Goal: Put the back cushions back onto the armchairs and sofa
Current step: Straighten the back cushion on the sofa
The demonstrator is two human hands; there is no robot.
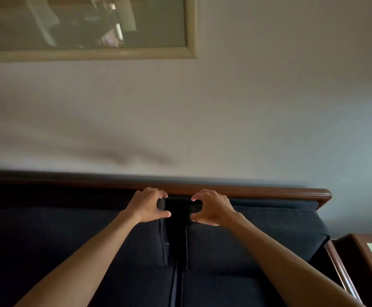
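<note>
Both arms out over the sofa (47,251). My left hand (148,206) curls on the top inner corner of the left cushion (81,235), thumb under, fingers over. My right hand (211,208) pinches the right cushion (258,238) likewise. Both cushions stand against the wooden rail (269,192), a dark gap between them. A framed picture (190,29) hangs above; no writing readable anywhere.
</note>
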